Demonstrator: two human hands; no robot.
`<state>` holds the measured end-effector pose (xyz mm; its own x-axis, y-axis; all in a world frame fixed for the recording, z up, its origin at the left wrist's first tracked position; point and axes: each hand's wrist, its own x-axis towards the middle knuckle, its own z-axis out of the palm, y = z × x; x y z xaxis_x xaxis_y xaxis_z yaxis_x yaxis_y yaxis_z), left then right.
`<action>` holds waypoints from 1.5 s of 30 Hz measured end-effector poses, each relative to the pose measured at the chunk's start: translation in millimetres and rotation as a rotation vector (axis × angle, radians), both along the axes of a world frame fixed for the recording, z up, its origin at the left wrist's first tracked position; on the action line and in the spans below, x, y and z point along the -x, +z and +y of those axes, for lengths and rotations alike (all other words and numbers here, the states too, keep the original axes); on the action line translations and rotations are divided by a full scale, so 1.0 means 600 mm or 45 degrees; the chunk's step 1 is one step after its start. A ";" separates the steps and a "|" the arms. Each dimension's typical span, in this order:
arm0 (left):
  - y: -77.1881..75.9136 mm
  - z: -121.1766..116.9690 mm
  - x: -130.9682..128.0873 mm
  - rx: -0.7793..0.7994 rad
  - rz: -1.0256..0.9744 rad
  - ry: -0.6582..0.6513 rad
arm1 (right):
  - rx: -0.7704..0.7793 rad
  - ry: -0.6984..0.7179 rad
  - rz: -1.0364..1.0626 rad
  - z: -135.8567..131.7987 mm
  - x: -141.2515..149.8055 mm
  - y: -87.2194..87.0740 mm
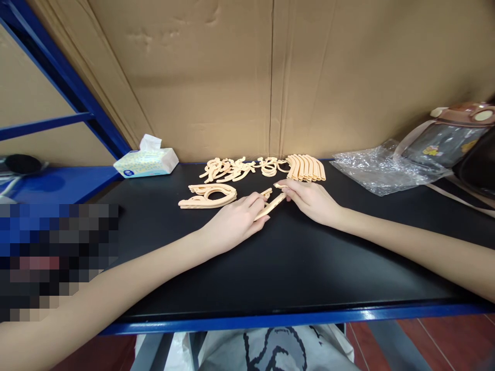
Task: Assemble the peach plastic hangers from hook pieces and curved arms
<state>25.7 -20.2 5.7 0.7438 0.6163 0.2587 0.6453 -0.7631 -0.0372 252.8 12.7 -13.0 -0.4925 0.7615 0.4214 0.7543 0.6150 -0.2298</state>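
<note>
My left hand (pixel 242 215) is closed around a beige plastic folding-hanger piece (pixel 273 207) held just above the black tabletop. At its far end, the fingers of my right hand (pixel 307 198) pinch a small beige part (pixel 281 186), close against the piece. My fingers partly cover where the two meet. Left of my hands lie folded beige hangers (pixel 208 197), stacked together. Behind my hands are loose curved hanger parts (pixel 231 169), a small heap of beige hooks (pixel 268 166) and a row of beige hanger arms (pixel 306 168) side by side.
A tissue box (pixel 147 161) stands at the back left. On the right lie a crumpled transparent plastic bag (pixel 390 166) and a strapped drinking bottle (pixel 435 139). Cardboard (pixel 201 77) walls off the back. The black tabletop (pixel 301 268) ends in a blue front edge.
</note>
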 end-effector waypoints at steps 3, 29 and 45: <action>0.001 -0.001 -0.001 0.051 -0.044 0.040 | 0.014 -0.042 -0.043 0.000 0.001 0.002; 0.004 -0.003 0.002 0.087 -0.134 -0.025 | 0.084 0.400 0.070 -0.008 -0.003 0.005; 0.005 -0.001 0.003 0.164 -0.135 0.006 | 0.056 0.531 0.005 -0.012 -0.003 0.009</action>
<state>24.1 -20.9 8.8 0.7137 0.6527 0.2541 0.6438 -0.7542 0.1292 254.5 5.3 -7.5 -0.7611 0.5142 0.3952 0.4415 0.8572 -0.2651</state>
